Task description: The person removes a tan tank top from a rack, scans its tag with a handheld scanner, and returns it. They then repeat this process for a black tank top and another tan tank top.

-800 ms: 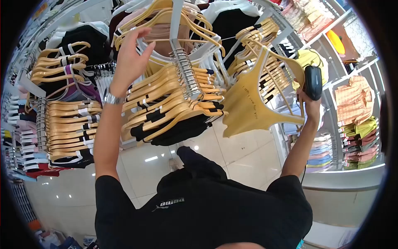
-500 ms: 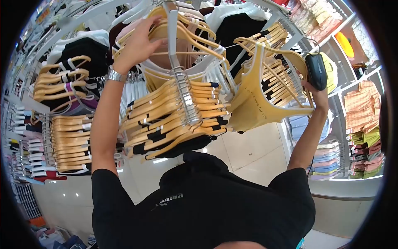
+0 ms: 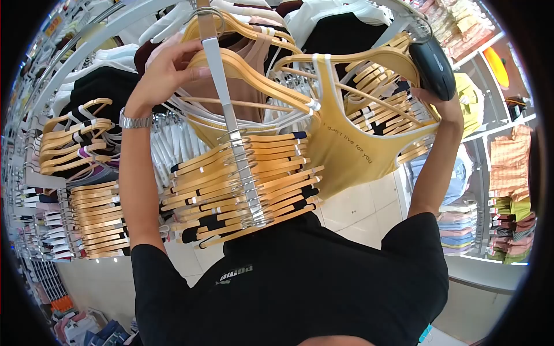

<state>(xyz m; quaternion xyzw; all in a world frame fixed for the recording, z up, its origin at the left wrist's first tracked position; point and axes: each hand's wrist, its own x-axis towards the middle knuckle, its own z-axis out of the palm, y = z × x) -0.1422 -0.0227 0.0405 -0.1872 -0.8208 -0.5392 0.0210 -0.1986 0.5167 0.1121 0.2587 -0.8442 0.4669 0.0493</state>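
At the upper left, my left hand [image 3: 167, 72], with a metal watch [image 3: 136, 120] on its wrist, is closed at the shoulder of a light wooden hanger [image 3: 251, 78] on the rail. Garments in pink-brown and yellow hang there. My right hand [image 3: 441, 105] is wrapped round a black handheld device [image 3: 433, 68] that looks like a barcode scanner. A yellow tank top [image 3: 346, 141] with small printed lettering hangs on a wooden hanger [image 3: 378, 56] whose end is by my right hand. Whether those fingers also grip that hanger is hard to see.
A metal display arm [image 3: 228, 98] runs toward me, packed with wooden hangers [image 3: 271, 155]. More hangers [image 3: 95, 213] fill a rack at the left. White and black tops [image 3: 346, 34] hang behind. Shelves [image 3: 485, 124] with folded clothes stand at the right.
The yellow tank top has moved left, closer to the middle rail, and its front faces me more. My left hand has shifted left and slightly down. The black device tilts more. The view has shifted too.
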